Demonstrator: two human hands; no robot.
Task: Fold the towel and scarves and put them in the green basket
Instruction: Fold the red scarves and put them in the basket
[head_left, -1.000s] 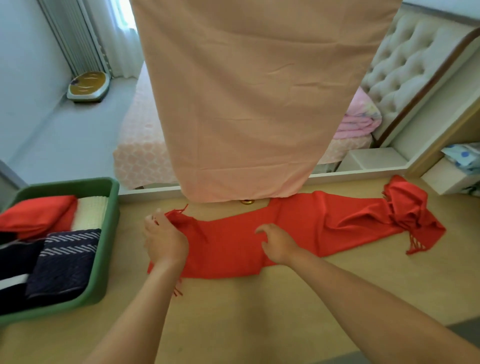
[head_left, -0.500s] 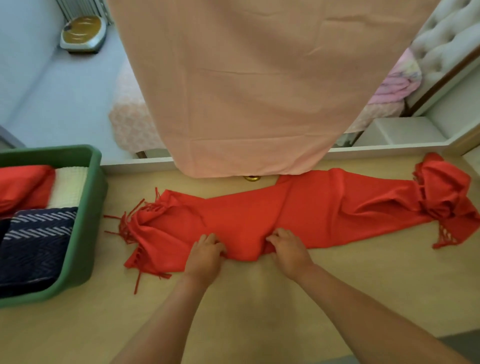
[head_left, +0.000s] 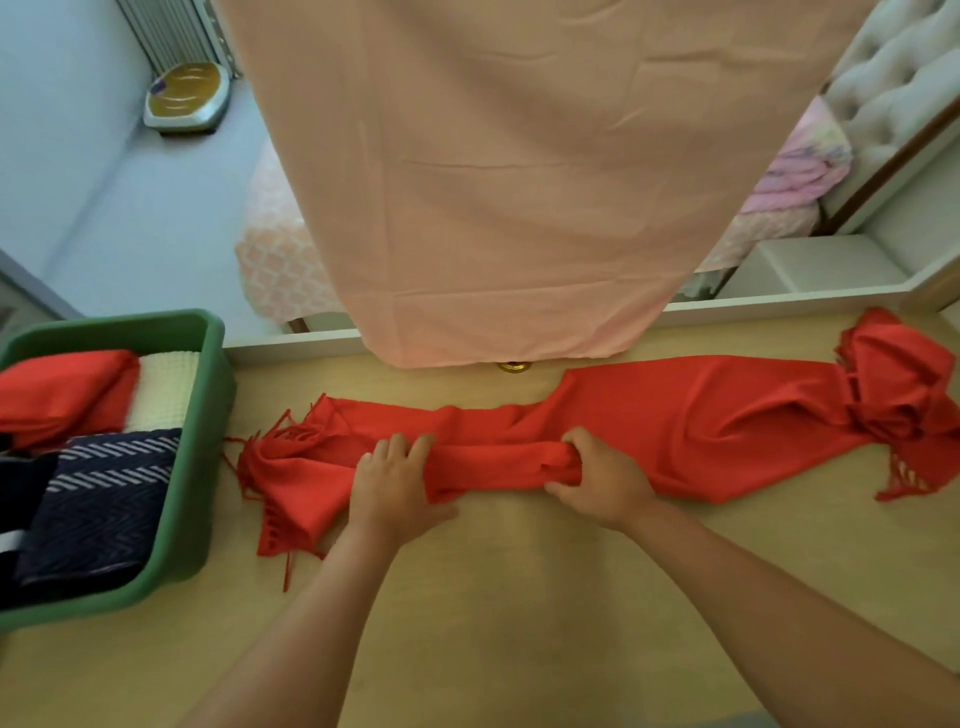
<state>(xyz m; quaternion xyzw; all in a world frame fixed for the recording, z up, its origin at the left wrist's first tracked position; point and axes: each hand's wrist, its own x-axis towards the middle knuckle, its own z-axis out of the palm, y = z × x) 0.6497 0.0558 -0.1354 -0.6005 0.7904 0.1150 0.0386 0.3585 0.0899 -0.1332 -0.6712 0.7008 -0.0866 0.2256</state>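
Pale wood surface. Red scarf, laid from 9 to 3 o'clock; near edge lifted into a lengthwise fold, flat half a second earlier. First fold under way, basketing still ahead. Green basket at 9 o'clock, part-filled. Left hand, right hand: both gripping that fold.

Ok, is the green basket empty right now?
No, the green basket holds a folded red cloth, a white towel and a dark striped scarf.
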